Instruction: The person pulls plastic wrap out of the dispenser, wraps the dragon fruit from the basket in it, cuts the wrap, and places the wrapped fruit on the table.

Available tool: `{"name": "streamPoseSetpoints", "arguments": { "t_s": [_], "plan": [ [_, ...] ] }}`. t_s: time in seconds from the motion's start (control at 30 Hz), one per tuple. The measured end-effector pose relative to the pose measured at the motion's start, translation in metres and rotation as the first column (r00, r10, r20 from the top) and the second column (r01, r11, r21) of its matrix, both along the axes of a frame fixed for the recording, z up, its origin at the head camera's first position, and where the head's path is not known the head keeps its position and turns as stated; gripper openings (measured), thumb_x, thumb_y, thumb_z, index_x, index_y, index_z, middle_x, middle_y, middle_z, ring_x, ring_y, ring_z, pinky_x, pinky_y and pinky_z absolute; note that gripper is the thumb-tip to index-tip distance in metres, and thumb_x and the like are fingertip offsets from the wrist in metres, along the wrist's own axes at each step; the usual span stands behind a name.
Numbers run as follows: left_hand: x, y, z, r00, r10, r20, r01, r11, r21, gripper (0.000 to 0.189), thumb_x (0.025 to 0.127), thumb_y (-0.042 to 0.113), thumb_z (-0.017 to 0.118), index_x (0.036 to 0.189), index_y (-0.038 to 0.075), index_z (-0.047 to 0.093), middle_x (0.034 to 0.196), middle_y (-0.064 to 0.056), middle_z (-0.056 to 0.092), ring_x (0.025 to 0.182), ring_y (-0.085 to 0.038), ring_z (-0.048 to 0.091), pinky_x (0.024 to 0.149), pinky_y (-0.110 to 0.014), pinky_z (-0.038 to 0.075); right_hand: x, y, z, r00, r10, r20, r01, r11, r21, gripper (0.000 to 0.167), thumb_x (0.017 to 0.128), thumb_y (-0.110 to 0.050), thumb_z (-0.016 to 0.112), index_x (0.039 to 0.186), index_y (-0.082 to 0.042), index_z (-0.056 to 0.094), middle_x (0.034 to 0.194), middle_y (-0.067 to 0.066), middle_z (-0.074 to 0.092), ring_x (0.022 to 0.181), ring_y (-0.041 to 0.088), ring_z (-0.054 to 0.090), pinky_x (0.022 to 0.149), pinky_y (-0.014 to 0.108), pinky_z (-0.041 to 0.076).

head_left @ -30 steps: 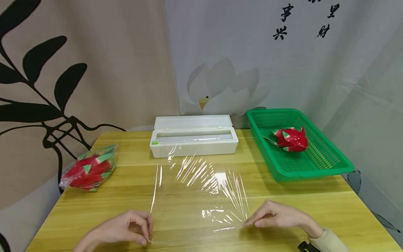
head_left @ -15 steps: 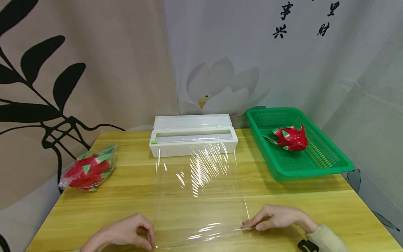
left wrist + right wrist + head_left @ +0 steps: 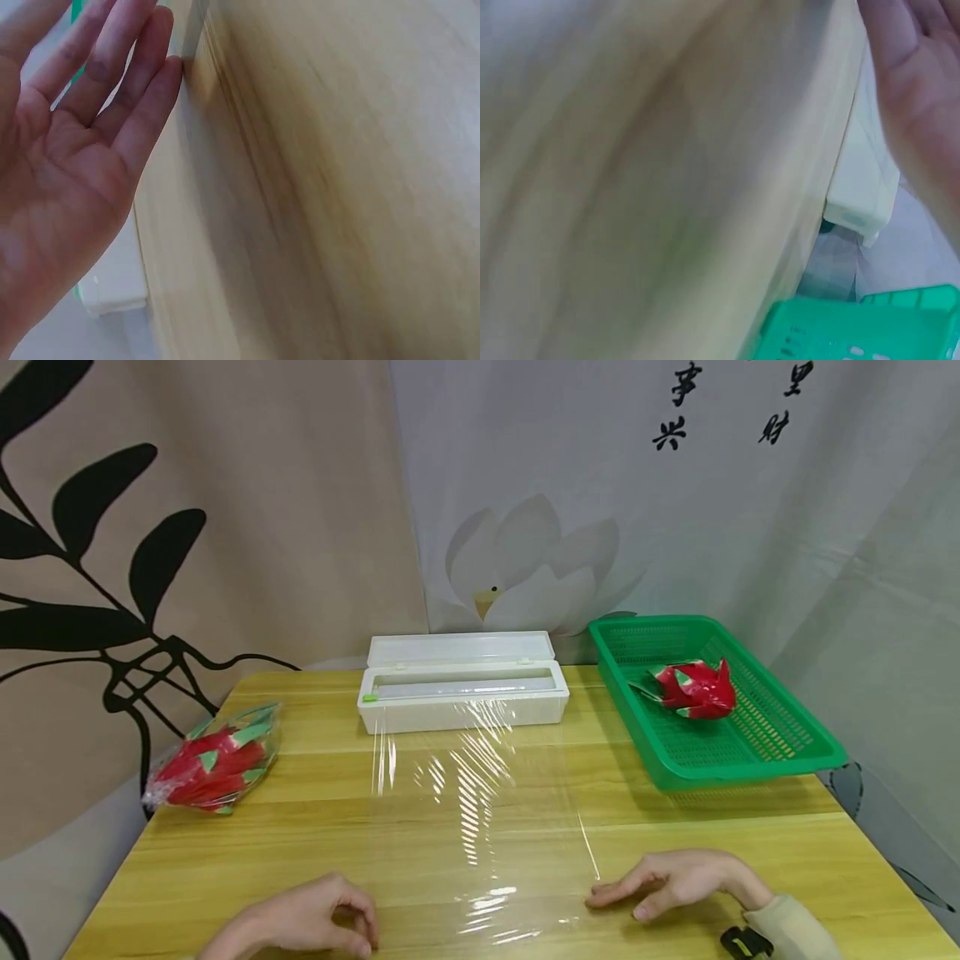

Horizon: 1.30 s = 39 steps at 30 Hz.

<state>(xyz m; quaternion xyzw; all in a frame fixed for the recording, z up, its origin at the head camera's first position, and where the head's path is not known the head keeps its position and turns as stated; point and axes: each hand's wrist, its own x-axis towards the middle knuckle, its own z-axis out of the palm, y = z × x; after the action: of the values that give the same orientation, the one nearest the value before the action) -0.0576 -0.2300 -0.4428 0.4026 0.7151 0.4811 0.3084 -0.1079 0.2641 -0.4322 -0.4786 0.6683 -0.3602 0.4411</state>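
Observation:
A clear sheet of plastic wrap (image 3: 472, 827) runs from the white wrap dispenser box (image 3: 462, 714) toward the front of the table. At its near left corner my left hand (image 3: 307, 918) pinches the edge between thumb and fingers; the left wrist view shows the palm of that hand (image 3: 60, 165), the pinch itself hard to make out. My right hand (image 3: 682, 881) hovers low beside the sheet's right edge, fingers stretched out and thumb apart, holding nothing. The box's lid (image 3: 461, 648) is raised, showing the roll inside.
At the table's left lies a red-and-green dragon fruit (image 3: 217, 764) wrapped in film. A green basket (image 3: 750, 772) stands at the right with another dragon fruit (image 3: 697, 691) in it. A printed curtain (image 3: 300, 527) hangs behind the wooden table (image 3: 300, 835).
My right hand has let go of the film's corner and spread its thumb and fingers. The sheet has lowered and smoothed out, and my left hand has shifted slightly right and nearer.

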Motion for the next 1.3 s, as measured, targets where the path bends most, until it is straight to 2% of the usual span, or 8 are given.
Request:
{"name": "streamPoseSetpoints", "arguments": {
  "t_s": [0.27, 0.5, 0.57, 0.7, 0.77, 0.97, 1.2, 1.3],
  "plan": [
    [0.005, 0.01, 0.002, 0.976, 0.108, -0.187, -0.13, 0.986, -0.109, 0.018, 0.09, 0.021, 0.065, 0.104, 0.01, 0.065, 0.07, 0.004, 0.067, 0.066, 0.01, 0.054, 0.058, -0.016, 0.051, 0.0, 0.006, 0.003, 1.0, 0.019, 0.01, -0.019, 1.0, 0.023, 0.046, 0.098, -0.01, 0.047, 0.143, -0.007, 0.041, 0.148, 0.014, 0.039, 0.14, 0.013, 0.034, 0.112, 0.016, 0.029],
    [0.011, 0.018, 0.007, 0.926, 0.076, -0.369, -0.214, 0.913, -0.348, 0.031, 0.083, 0.031, 0.072, 0.111, 0.028, 0.06, 0.1, 0.015, 0.049, 0.085, 0.004, 0.042, 0.066, -0.014, 0.043, 0.001, 0.005, 0.004, 1.0, 0.012, 0.027, -0.013, 0.999, 0.048, 0.046, 0.098, -0.012, 0.049, 0.143, -0.006, 0.041, 0.148, 0.015, 0.039, 0.139, 0.015, 0.035, 0.112, 0.016, 0.028],
    [0.015, 0.019, 0.006, 0.858, 0.045, -0.512, -0.252, 0.905, -0.343, 0.039, 0.081, 0.036, 0.073, 0.117, 0.028, 0.058, 0.109, 0.011, 0.047, 0.094, -0.003, 0.042, 0.07, -0.018, 0.046, 0.001, 0.004, 0.005, 0.999, 0.011, 0.032, -0.013, 0.998, 0.058, 0.046, 0.098, -0.012, 0.049, 0.143, -0.006, 0.041, 0.148, 0.015, 0.039, 0.139, 0.015, 0.035, 0.111, 0.016, 0.028],
    [0.024, 0.021, -0.003, 0.643, 0.02, -0.766, -0.399, 0.862, -0.313, 0.068, 0.072, 0.045, 0.076, 0.129, 0.018, 0.052, 0.126, -0.006, 0.046, 0.113, -0.025, 0.042, 0.084, -0.045, 0.051, 0.001, 0.004, 0.006, 0.999, 0.009, 0.037, -0.012, 0.997, 0.08, 0.047, 0.097, -0.013, 0.05, 0.143, -0.005, 0.041, 0.148, 0.017, 0.038, 0.14, 0.016, 0.034, 0.112, 0.017, 0.028],
    [0.029, 0.021, -0.007, 0.591, 0.028, -0.806, -0.473, 0.822, -0.318, 0.08, 0.07, 0.05, 0.074, 0.135, 0.011, 0.047, 0.135, -0.017, 0.042, 0.121, -0.039, 0.039, 0.087, -0.064, 0.044, 0.002, 0.003, 0.008, 0.999, 0.008, 0.036, -0.011, 0.996, 0.089, 0.047, 0.097, -0.014, 0.051, 0.143, -0.005, 0.041, 0.148, 0.017, 0.038, 0.14, 0.016, 0.035, 0.111, 0.017, 0.028],
    [0.035, 0.018, -0.013, 0.733, 0.113, -0.671, -0.512, 0.741, -0.434, 0.099, 0.073, 0.071, 0.061, 0.143, 0.005, 0.039, 0.156, -0.021, 0.017, 0.133, -0.058, 0.022, 0.087, -0.084, 0.025, 0.004, 0.004, 0.016, 0.999, -0.009, 0.046, 0.005, 0.996, 0.088, 0.046, 0.096, -0.015, 0.053, 0.139, -0.001, 0.045, 0.143, 0.017, 0.046, 0.134, 0.011, 0.041, 0.106, 0.02, 0.038],
    [0.034, 0.012, -0.011, 0.841, 0.141, -0.523, -0.424, 0.771, -0.475, 0.101, 0.075, 0.067, 0.064, 0.148, 0.005, 0.029, 0.155, 0.009, -0.026, 0.134, -0.063, 0.017, 0.078, -0.087, 0.025, -0.005, 0.006, 0.042, 0.992, -0.066, -0.111, 0.069, 0.997, 0.022, 0.04, 0.097, -0.011, 0.052, 0.136, -0.001, 0.05, 0.133, 0.02, 0.056, 0.125, 0.012, 0.054, 0.091, 0.025, 0.053],
    [0.032, 0.011, -0.011, 0.866, 0.14, -0.48, -0.394, 0.782, -0.483, 0.101, 0.076, 0.065, 0.064, 0.149, 0.006, 0.025, 0.153, 0.012, -0.03, 0.132, -0.065, 0.016, 0.075, -0.087, 0.025, -0.012, 0.008, 0.064, 0.943, -0.154, -0.294, 0.143, 0.988, -0.059, 0.04, 0.098, -0.011, 0.05, 0.137, -0.001, 0.048, 0.129, 0.02, 0.06, 0.119, 0.015, 0.06, 0.087, 0.025, 0.055]
  ]
}}
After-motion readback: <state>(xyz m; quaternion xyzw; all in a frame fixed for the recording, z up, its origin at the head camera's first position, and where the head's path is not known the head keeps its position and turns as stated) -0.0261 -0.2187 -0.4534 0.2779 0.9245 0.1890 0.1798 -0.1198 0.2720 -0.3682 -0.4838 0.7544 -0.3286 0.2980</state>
